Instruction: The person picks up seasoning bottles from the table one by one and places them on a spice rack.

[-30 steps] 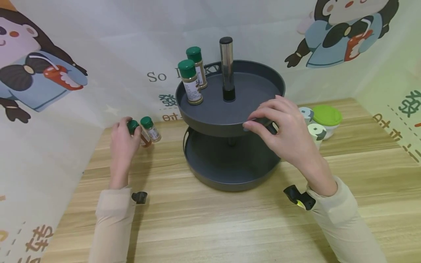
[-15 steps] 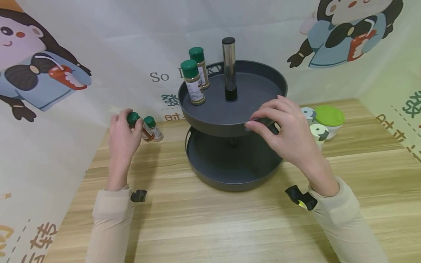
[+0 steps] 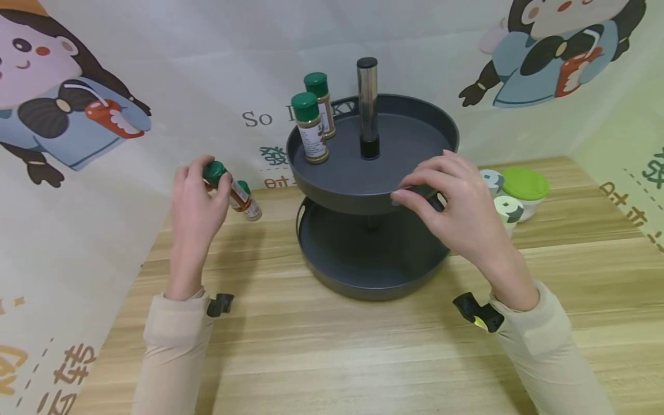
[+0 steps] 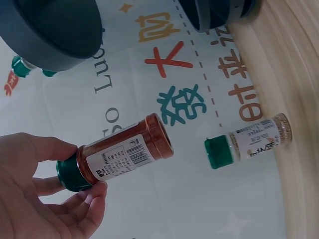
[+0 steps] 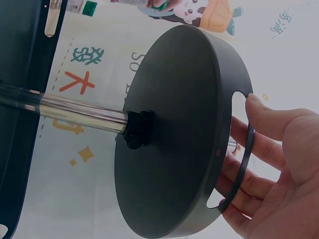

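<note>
My left hand (image 3: 196,202) pinches a spice jar (image 4: 122,154) by its green cap, thumb on one side and fingers on the other. The jar holds red-brown powder, bears a white label and tilts, lifted above the table. Behind it a smaller green-capped jar (image 4: 256,139) stands on the wood. With its thumb over the rim and fingers through the handle slot, my right hand (image 3: 456,202) grips the upper tray (image 3: 404,135) of a dark two-tier rack. Two green-capped spice jars, a front one (image 3: 313,141) and a rear one (image 3: 325,112), stand upright on that tray's left side.
Below is the rack's lower tray (image 3: 358,262), and a metal post (image 3: 368,95) rises through the upper one. Right of the rack stand a tub with a lime-green lid (image 3: 525,183) and two white-topped containers (image 3: 507,208). A printed sheet (image 3: 207,80) covers the walls behind.
My left hand has lifted the red-brown jar off the table, up and slightly right, tilting it over the smaller jar. My right hand keeps its grip on the tray rim.
</note>
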The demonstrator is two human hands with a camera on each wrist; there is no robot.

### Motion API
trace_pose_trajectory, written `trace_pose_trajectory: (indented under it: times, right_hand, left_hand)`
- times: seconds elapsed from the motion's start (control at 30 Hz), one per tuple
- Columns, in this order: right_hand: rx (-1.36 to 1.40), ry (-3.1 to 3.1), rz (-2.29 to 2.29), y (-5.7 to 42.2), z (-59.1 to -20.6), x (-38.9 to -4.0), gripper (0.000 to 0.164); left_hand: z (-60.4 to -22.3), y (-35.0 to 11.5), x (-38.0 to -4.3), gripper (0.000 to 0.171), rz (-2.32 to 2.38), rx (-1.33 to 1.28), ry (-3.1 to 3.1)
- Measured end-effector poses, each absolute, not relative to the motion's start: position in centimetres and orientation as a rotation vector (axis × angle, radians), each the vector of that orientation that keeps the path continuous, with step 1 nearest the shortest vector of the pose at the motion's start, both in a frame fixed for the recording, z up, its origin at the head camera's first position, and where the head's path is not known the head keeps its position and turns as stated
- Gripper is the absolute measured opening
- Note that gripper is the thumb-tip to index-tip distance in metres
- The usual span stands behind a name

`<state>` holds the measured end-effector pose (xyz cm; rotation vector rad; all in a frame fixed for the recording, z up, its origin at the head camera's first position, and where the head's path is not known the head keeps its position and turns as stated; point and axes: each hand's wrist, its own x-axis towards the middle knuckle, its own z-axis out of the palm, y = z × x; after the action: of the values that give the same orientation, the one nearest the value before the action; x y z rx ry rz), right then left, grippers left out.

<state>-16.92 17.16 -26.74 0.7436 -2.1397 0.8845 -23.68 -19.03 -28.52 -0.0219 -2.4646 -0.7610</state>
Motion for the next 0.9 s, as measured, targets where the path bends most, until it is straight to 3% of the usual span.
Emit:
trace_pose_trajectory:
  times: [0.9]
  right_hand:
    - [0.74,-2.128,0.869,16.9,-26.7,-16.9,0.016]
  left_hand:
    - [-23.3,-15.9,-21.2,0.044,-0.742,-0.194,-2.319]
